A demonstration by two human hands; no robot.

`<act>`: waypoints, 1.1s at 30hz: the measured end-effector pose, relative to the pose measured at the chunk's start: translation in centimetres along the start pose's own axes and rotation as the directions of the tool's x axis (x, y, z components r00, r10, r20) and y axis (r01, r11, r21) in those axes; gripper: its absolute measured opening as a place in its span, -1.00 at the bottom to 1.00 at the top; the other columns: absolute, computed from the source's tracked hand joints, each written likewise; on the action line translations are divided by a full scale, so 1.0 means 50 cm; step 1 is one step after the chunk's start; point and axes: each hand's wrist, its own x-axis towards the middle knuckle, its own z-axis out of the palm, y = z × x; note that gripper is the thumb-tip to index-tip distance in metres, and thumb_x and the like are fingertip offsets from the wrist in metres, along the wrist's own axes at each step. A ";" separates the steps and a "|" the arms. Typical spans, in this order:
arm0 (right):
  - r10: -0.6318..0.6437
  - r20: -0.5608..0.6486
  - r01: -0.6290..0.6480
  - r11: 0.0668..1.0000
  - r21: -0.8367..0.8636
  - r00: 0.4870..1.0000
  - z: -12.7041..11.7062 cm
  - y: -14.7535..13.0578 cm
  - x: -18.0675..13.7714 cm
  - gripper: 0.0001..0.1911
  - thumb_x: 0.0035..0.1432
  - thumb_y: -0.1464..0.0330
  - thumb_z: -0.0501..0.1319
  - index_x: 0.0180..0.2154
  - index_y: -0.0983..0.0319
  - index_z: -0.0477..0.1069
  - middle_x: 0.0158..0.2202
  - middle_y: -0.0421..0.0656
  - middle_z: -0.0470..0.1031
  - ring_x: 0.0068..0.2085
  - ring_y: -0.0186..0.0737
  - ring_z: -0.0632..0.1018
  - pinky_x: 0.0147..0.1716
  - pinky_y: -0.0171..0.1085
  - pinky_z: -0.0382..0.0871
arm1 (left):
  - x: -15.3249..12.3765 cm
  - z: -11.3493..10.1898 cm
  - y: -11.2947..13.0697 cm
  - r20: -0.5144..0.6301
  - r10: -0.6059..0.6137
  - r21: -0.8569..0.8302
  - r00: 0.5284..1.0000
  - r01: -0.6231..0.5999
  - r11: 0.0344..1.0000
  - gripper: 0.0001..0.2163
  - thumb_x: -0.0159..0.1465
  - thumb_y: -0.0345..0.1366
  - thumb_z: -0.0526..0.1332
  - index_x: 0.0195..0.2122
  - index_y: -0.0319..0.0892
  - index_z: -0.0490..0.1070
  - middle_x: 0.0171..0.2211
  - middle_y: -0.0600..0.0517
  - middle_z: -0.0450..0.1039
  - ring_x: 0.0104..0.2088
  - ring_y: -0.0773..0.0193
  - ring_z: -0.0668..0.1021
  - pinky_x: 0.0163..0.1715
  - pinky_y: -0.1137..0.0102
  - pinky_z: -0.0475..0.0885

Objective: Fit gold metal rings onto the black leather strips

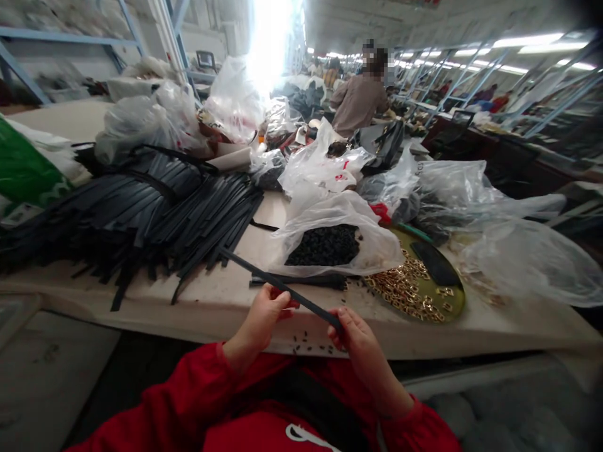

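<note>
A long dark strap runs slantwise between my hands above the table's front edge. My left hand pinches it near the middle, fingers closed. At its right end my right hand grips it between thumb and fingers. The strap's far end reaches toward a large heap of similar black straps on the left. Beyond my hands lies an open clear plastic bag holding many small black pieces. A few more straps lie in front of that bag.
A round yellowish tray with many gold-coloured buckles and a dark flat block stands at right. Plastic bags crowd the table's back and right. Small dark bits lie near the front edge. A person works farther back.
</note>
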 end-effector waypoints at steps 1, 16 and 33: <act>-0.004 -0.001 0.004 1.000 0.016 1.000 -0.007 0.003 0.004 -0.62 0.04 0.05 0.11 -0.34 0.25 0.33 -0.61 -0.28 0.35 -0.63 -0.43 0.29 -0.64 -0.42 0.14 | 0.003 0.001 -0.002 -0.005 -0.008 -0.010 1.000 0.008 1.000 -0.81 0.07 -0.31 0.16 -0.29 -0.21 0.24 -0.31 0.01 0.40 -0.33 0.30 0.52 -0.45 0.49 0.41; 0.028 -0.141 -0.020 0.998 0.061 0.990 -0.070 0.002 0.072 -0.67 -0.08 0.13 0.25 -0.43 0.23 0.24 -0.66 -0.33 0.28 -0.65 -0.44 0.23 -0.66 -0.42 0.06 | -0.023 0.020 -0.036 0.034 -0.362 -0.181 0.931 0.362 0.914 -0.85 0.13 -0.27 0.16 -0.36 -0.23 0.24 -0.34 -0.03 0.41 -0.38 0.34 0.51 -0.49 0.52 0.37; -0.397 0.025 0.324 0.709 -0.626 0.917 -0.093 -0.090 0.154 -0.70 0.14 0.14 -0.01 -0.30 0.23 0.28 -0.50 -0.19 0.38 -0.48 -0.28 0.39 -0.46 -0.30 0.25 | 0.014 0.022 0.065 0.545 -0.228 0.449 0.807 -0.050 0.892 -0.75 0.20 -0.16 -0.06 -0.34 -0.21 0.28 -0.70 0.21 0.13 -0.74 0.46 0.17 -0.74 0.54 0.08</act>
